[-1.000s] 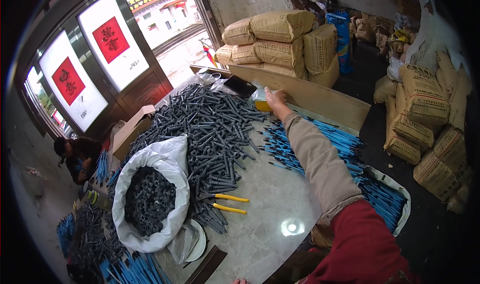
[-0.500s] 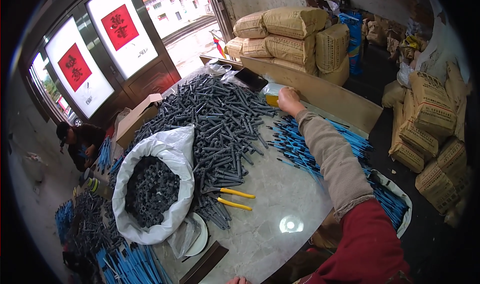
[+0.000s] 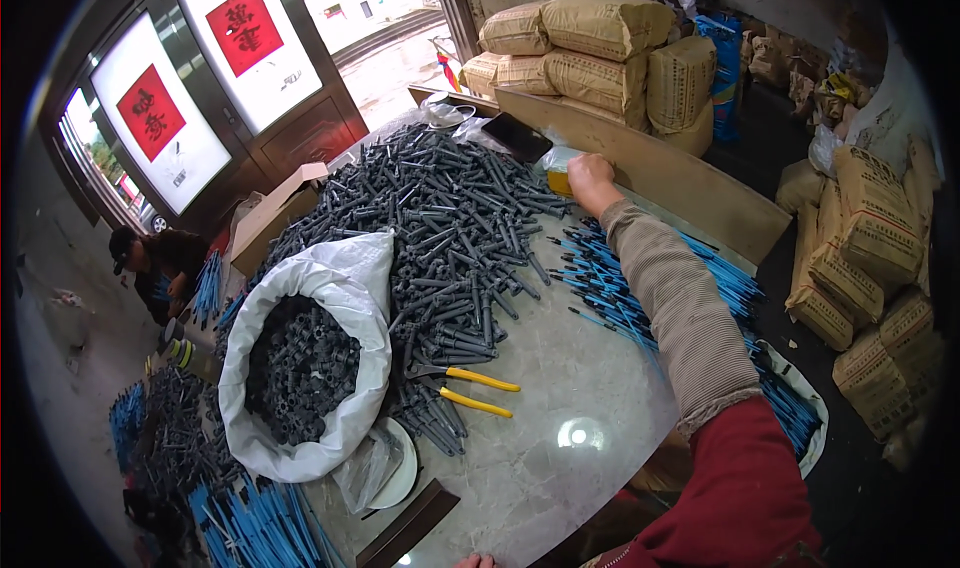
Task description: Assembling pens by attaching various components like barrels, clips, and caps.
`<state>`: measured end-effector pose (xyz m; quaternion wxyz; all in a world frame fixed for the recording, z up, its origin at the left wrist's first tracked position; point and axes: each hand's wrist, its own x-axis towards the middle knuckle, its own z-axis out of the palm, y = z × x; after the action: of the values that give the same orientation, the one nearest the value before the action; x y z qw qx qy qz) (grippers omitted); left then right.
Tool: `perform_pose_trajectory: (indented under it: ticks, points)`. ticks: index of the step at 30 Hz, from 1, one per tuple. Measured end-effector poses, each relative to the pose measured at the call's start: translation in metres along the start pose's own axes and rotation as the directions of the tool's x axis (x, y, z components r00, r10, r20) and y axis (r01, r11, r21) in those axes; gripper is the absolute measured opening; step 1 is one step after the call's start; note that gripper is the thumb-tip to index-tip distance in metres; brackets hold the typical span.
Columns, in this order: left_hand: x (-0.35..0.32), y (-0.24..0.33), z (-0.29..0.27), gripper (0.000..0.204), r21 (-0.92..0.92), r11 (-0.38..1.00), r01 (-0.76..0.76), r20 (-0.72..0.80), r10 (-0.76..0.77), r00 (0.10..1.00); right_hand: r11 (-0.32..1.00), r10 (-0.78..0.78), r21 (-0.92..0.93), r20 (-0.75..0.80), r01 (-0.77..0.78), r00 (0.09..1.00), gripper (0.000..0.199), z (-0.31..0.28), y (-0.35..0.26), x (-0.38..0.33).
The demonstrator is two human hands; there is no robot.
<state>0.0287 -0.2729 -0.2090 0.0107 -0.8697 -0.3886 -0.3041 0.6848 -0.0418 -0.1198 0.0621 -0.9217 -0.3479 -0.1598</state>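
My right arm reaches across the table to its far edge. There my right hand (image 3: 592, 184) is closed on a small yellow box with a pale, shiny top (image 3: 560, 176); the fingertips are hidden behind it. Only a bit of my left hand (image 3: 476, 561) shows at the lower edge, at the table's near rim, and what its fingers do is cut off. Below my right hand lie thin blue rods with black ends (image 3: 610, 278). A big heap of dark grey plastic tubes (image 3: 440, 208) covers the middle. Yellow-handled pliers (image 3: 480, 378) rest beside it.
An open white sack (image 3: 245, 368) of small dark parts stands left, near a white plate (image 3: 405, 468) and a brown strip (image 3: 410, 523). A black phone-like slab (image 3: 517, 137) lies by the wooden board (image 3: 690, 178). Another person (image 3: 160, 268) sits far left. Stacked paper sacks (image 3: 600, 68) stand behind.
The view has shifted slightly, so the table's things sit a little differently in the picture. My right hand stays at the yellow box; no clear movement against the table shows.
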Motion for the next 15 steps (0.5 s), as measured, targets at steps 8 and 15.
perform_pose_trajectory:
  ticks: [8, 15]
  points:
    - [0.014, 0.005, -0.007, 0.022, 0.058, 0.998, -0.017, 0.011, 0.016, 1.000, 0.998, -0.002, -0.062, -0.077, -0.003, 0.997, 0.020, 0.016, -0.012, 0.011]
    - [0.010, 0.002, -0.004, 0.028, 0.042, 0.997, -0.072, -0.003, 0.072, 0.997, 0.994, -0.053, 0.096, 0.051, 0.048, 0.997, 0.030, -0.024, -0.013, -0.008]
